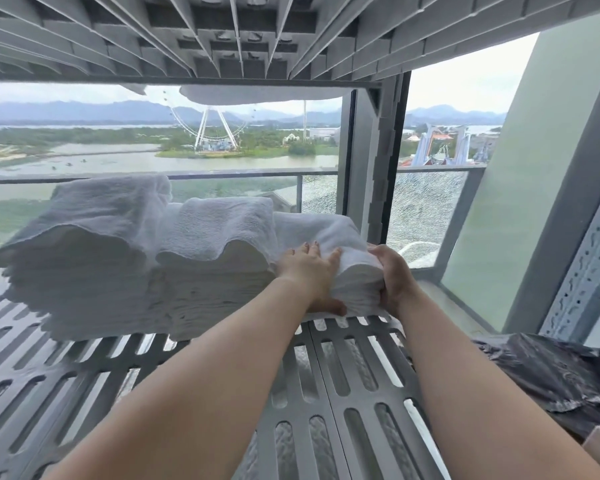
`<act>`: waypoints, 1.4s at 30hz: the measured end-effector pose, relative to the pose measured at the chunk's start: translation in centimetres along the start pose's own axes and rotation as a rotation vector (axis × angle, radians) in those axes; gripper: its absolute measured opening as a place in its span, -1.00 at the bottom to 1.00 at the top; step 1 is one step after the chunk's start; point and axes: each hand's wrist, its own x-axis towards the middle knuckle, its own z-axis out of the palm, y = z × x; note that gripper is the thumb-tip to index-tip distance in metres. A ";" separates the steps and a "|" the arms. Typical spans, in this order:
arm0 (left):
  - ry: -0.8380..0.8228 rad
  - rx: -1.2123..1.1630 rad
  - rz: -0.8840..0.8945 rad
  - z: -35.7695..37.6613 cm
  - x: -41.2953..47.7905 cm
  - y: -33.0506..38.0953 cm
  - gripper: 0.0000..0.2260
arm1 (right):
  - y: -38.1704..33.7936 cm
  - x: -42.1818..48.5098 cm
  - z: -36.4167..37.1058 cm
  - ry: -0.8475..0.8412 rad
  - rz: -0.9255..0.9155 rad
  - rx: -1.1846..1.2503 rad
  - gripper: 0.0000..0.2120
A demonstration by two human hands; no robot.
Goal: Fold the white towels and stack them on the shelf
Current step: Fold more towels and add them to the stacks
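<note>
Got the left hand (309,275) spanning the front left of the small stack of folded white terry towels (359,282), fingers flat on top, thumb tucked under, and the right hand (394,280) curled round its right end. Sitting on the grey slatted plastic shelf (326,375), just beside the taller middle pile of white towels (215,244). Probably worth squeezing evenly from both sides, sliding it back flush with that pile, squaring the folded edges, then letting go gently to avoid fanning the layers out.
</note>
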 end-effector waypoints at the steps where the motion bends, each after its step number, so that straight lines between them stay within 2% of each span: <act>1: -0.005 -0.004 -0.003 -0.1 0.0 0.0 0.16 | 0.0 0.0 0.1 -0.035 -0.002 0.004 -0.53; 3: -0.009 -0.003 0.000 -0.3 0.1 0.1 0.14 | 0.0 -0.2 0.4 -0.084 -0.009 0.023 -0.62; 6: 0.002 0.017 -0.005 -0.5 -0.1 0.2 0.12 | 0.1 -0.5 0.7 -0.037 -0.069 0.003 -0.69; 8: 0.023 0.045 -0.031 -0.7 -0.6 0.4 0.12 | 0.4 -0.7 0.9 0.010 -0.129 -0.108 -0.68; 11: 0.069 0.104 -0.096 -0.8 -1.6 1.1 0.10 | 0.4 -1.4 1.0 0.152 -0.220 -0.403 -0.70; 13: 0.141 0.153 -0.106 -0.9 -2.4 1.1 -0.05 | 0.2 -1.8 1.2 0.212 -0.312 -0.602 -0.66; 16: 0.308 0.195 -0.045 -1.3 -3.9 -0.3 -0.44 | 0.0 -1.6 2.0 0.152 -0.364 -0.738 -0.58; 18: 0.358 0.206 0.009 -1.7 -4.8 -1.2 -0.55 | 0.2 -1.3 2.1 0.110 -0.351 -0.778 -0.60; 20: 0.345 0.194 0.024 -2.1 -5.4 -1.4 -0.59 | 0.5 -1.6 1.9 0.155 -0.370 -0.798 -0.59; 21: 0.341 0.163 0.023 -2.1 -5.3 -1.3 -0.62 | 0.6 -2.1 1.8 0.246 -0.444 -0.828 -0.57; 23: 0.332 0.080 -0.002 -2.2 -4.8 -1.0 -0.71 | 0.8 -3.4 2.0 0.479 -0.731 -0.954 -0.56; 24: 0.307 0.043 -0.021 -2.5 -4.4 -0.8 -0.75 | 0.9 -4.0 2.5 0.522 -0.880 -1.040 -0.57; 26: 0.231 -0.034 -0.043 -3.7 -3.4 -0.9 -0.76 | 1.3 -5.0 3.8 0.426 -1.043 -1.237 -0.59; 29: 0.072 -0.074 -0.016 -6.2 -1.1 -1.6 -0.72 | 2.5 -5.2 5.2 0.243 -0.918 -1.464 -0.59; 32: -0.074 -0.027 0.004 -7.9 1.3 -2.1 -0.79 | 3.3 -4.8 5.5 0.189 -0.816 -1.537 -0.53; 35: 0.029 -0.064 -0.078 -6.9 3.7 -2.7 -0.82 | 4.1 -4.7 5.2 0.157 -0.749 -1.576 -0.25; 37: 0.076 -0.080 -0.063 -5.4 5.1 -2.4 -0.72 | 4.6 -4.6 5.0 0.115 -0.705 -1.616 -0.11; 39: 0.038 -0.125 -0.070 -4.8 6.3 -1.9 -0.63 | 4.7 -4.5 4.9 0.116 -0.686 -1.624 -0.05; 42: 0.028 -0.322 -0.129 -4.4 8.0 -2.0 -0.58 | 4.9 -4.1 4.8 0.115 -0.705 -1.598 -0.06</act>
